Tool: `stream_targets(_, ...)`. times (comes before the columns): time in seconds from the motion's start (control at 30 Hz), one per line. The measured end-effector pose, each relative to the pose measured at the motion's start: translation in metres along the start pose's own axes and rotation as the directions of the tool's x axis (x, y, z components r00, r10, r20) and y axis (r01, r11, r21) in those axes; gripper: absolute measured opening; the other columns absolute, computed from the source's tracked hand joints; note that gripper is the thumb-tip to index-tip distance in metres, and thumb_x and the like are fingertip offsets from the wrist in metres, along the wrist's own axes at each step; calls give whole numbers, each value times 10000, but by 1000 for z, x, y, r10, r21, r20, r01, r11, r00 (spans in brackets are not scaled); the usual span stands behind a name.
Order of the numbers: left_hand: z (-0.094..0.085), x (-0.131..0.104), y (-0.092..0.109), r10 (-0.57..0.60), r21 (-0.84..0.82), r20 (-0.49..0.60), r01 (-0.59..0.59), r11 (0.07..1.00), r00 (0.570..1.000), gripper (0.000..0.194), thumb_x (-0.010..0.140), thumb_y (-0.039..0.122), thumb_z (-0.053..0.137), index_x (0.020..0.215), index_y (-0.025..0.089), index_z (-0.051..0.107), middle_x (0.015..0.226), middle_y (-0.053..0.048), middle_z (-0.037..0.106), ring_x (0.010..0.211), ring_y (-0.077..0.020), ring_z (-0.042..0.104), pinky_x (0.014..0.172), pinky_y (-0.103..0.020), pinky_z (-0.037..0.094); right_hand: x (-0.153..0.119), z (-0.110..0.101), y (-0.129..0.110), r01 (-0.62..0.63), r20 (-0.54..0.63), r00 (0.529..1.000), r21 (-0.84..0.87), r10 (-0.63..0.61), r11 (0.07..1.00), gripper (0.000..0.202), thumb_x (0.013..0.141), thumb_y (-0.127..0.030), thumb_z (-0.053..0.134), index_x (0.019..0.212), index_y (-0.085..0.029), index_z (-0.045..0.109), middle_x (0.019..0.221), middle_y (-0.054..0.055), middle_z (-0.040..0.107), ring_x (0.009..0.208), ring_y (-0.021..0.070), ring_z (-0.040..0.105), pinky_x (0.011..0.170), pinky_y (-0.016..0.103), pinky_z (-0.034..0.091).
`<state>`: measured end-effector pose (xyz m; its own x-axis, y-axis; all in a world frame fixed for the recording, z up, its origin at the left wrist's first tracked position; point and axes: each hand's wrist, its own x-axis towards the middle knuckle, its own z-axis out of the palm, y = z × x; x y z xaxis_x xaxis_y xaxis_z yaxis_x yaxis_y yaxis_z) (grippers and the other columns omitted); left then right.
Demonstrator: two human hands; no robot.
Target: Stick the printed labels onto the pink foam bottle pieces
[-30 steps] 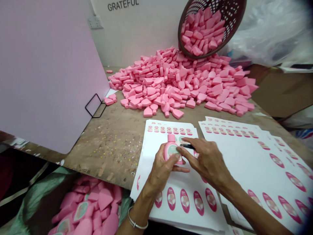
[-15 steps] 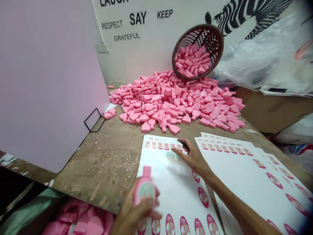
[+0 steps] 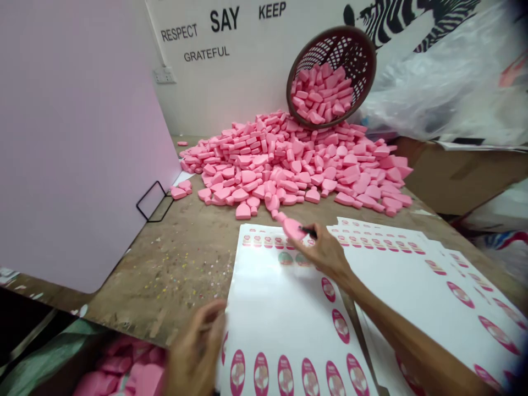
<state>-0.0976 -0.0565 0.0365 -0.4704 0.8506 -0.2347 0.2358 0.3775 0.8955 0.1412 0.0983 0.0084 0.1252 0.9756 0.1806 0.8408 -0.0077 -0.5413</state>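
My right hand (image 3: 330, 250) is closed on a small pink bottle (image 3: 292, 226), its neck pointing up and left. A slim black tool (image 3: 309, 232) is in the same hand; its kind is unclear. Beneath this hand lies a white sticker sheet (image 3: 276, 297) with pink oval labels along its right and bottom edges, and small round green ones near the top. My left hand (image 3: 198, 344) is blurred by motion at the sheet's left edge, fingers curled. No bottle shows in it.
A large heap of pink bottles (image 3: 264, 165) covers the table's back, below a tipped brown basket (image 3: 363, 71) holding more. Further sticker sheets (image 3: 396, 286) lie at right. A pale panel (image 3: 82, 137) stands at left. More bottles (image 3: 124, 374) lie below the table's front edge.
The labelled bottle is gone from my left hand, which has moved left and down. My right hand has picked up a pink bottle from the front of the heap. The view has shifted slightly.
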Motion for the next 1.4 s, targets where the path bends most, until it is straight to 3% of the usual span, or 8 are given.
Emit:
stream_targets(0.07, 43, 2, 10, 68, -236, 342, 16, 972, 937, 453, 708, 536, 654, 1027, 214, 643, 1150, -102, 642, 1080, -292, 593, 880, -361, 504, -49, -8, -12, 78, 75, 993, 217, -96, 973, 428, 704, -544, 644, 954, -211, 545, 957, 65, 665, 872, 216, 629, 750, 331, 493)
stream_targets(0.1, 62, 2, 14, 84, -291, 401, 40, 956, 912, 459, 726, 527, 648, 1044, 197, 631, 1150, -113, 635, 1097, -278, 582, 923, -347, 476, -70, -10, -16, 68, 121, 987, 282, -106, 957, 378, 720, -507, 643, 934, -213, 540, 924, 54, 666, 839, 203, 630, 745, 322, 496)
stream_targets(0.23, 104, 6, 17, 27, -328, 344, 93, 940, 938, 430, 811, 519, 570, 1046, 160, 579, 1051, -118, 645, 989, -238, 625, 873, -327, 490, -94, -14, -9, 82, 327, 917, 410, -230, 909, 282, 830, -430, 546, 1022, -225, 522, 896, 27, 660, 784, 172, 621, 704, 295, 485)
stream_targets(0.37, 111, 28, 16, 96, -425, 383, 83, 901, 919, 433, 792, 545, 578, 945, 144, 519, 798, -65, 645, 557, -152, 629, 568, -295, 545, -46, -2, 21, 141, 176, 969, 186, -175, 972, 229, 924, -410, 378, 965, -223, 504, 753, 10, 644, 662, 169, 597, 616, 293, 422)
stream_targets(0.5, 124, 51, 19, 147, -364, 378, 1, 931, 914, 374, 759, 487, 642, 826, 135, 535, 638, -9, 583, 478, -132, 608, 459, -221, 503, -12, 18, 32, 328, 59, 944, -92, -324, 940, 151, 894, -319, 441, 845, -211, 537, 820, 48, 670, 780, 208, 594, 730, 342, 370)
stream_targets(0.7, 141, 62, 10, 179, -385, 426, -2, 923, 887, 383, 780, 492, 618, 875, 132, 526, 711, 2, 554, 510, -147, 647, 493, -246, 543, -14, 27, 39, 393, 55, 920, -139, -389, 909, 179, 903, -307, 438, 854, -195, 569, 856, 79, 667, 842, 226, 563, 763, 358, 313)
stream_targets(1.2, 142, 67, 4, 194, -381, 458, -6, 925, 867, 378, 797, 495, 588, 919, 145, 509, 742, 1, 542, 562, -168, 665, 555, -310, 584, -13, 32, 48, 401, -16, 915, -88, -403, 912, 125, 853, -256, 504, 743, -212, 545, 721, 12, 633, 740, 174, 564, 703, 302, 329)
stream_targets(1.4, 139, 66, 8, 179, -374, 470, 12, 927, 864, 358, 806, 476, 587, 922, 147, 508, 757, 0, 532, 581, -174, 673, 549, -290, 573, -13, 32, 45, 396, -40, 916, -90, -400, 914, 169, 806, -353, 593, 756, -203, 534, 751, 31, 638, 718, 181, 563, 712, 314, 355)
